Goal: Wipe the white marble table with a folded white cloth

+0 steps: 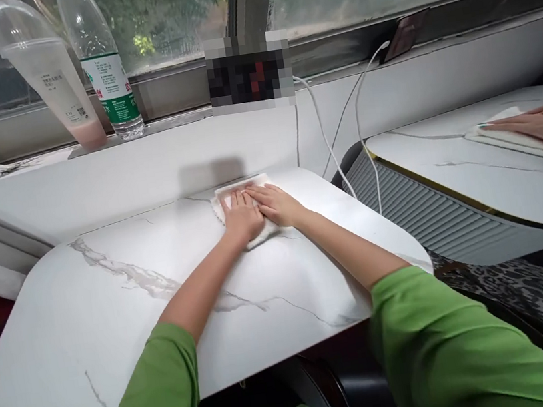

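A folded white cloth (262, 236) lies flat on the white marble-patterned table (132, 331), close to its far edge by the wall. Pressed flat on top of the cloth is my left hand (243, 219), its fingers stretched out and pointing away from me. My right hand (276, 204) rests on the cloth too, with its straight fingers angled left so the tips meet the left hand. Both palms face down, and the cloth's edges show around them.
On the window ledge stand a lidded plastic cup (50, 86) and a water bottle (108, 85). White cables (324, 128) hang near a phone (402, 35). At right, another person's hand (538, 125) lies on a cloth (498, 130) upon a second table (427, 161).
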